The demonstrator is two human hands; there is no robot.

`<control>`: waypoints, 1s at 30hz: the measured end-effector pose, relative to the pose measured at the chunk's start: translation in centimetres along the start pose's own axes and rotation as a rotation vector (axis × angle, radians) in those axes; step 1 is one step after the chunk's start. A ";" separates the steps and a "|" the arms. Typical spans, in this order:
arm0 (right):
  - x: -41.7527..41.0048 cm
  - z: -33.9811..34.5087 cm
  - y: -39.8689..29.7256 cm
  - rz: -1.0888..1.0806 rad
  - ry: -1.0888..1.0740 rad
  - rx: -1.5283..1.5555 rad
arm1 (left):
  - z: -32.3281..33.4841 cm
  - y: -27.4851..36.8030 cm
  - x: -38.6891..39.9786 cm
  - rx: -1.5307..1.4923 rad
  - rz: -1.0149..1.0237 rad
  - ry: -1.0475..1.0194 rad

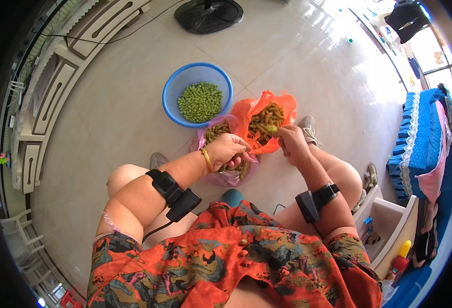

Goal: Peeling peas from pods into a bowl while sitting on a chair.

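Observation:
My left hand (229, 151), a gold bracelet at its wrist, is over a pink plastic bag (251, 169) of bean pods; its fingers are curled, and whether they hold anything is hidden. My right hand (292, 141) pinches a small yellow-green bean pod (272, 128), blurred, at the edge of an orange plastic bag (289, 103). Brownish-green pods (266, 117) fill that bag. Beyond my left hand stands a blue plastic basket (165, 101) with shelled green beans (199, 103) in it.
My shoes flank the bags on the tiled floor (114, 111). A black round base (208, 17) stands at the far side, with a cable (133, 32) to its left. Drawer cabinets (54, 98) line the left; a white open box (387, 219) and a blue quilted cover (422, 142) are at right.

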State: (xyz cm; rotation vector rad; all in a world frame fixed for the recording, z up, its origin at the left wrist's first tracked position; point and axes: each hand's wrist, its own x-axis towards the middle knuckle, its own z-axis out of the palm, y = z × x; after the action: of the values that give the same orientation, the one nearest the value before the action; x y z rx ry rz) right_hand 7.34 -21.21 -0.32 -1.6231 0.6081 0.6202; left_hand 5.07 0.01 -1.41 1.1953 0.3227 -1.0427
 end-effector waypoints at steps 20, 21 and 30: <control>-1.3 7.3 -0.7 -0.175 -0.392 0.659 | -0.3 -0.4 -0.3 -0.138 0.123 -0.048; -1.5 7.4 -1.1 -0.175 -0.395 0.658 | -0.6 -0.4 -0.3 -0.138 0.125 -0.045; -0.7 5.3 -1.8 -0.136 -0.278 0.360 | -2.6 2.0 -2.0 -0.232 0.204 -0.081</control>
State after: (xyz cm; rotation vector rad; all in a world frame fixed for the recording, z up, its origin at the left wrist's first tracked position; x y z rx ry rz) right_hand 7.81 -15.70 0.82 -1.2044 0.3744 0.5855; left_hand 6.42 3.26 0.14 0.9533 0.2454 -0.8486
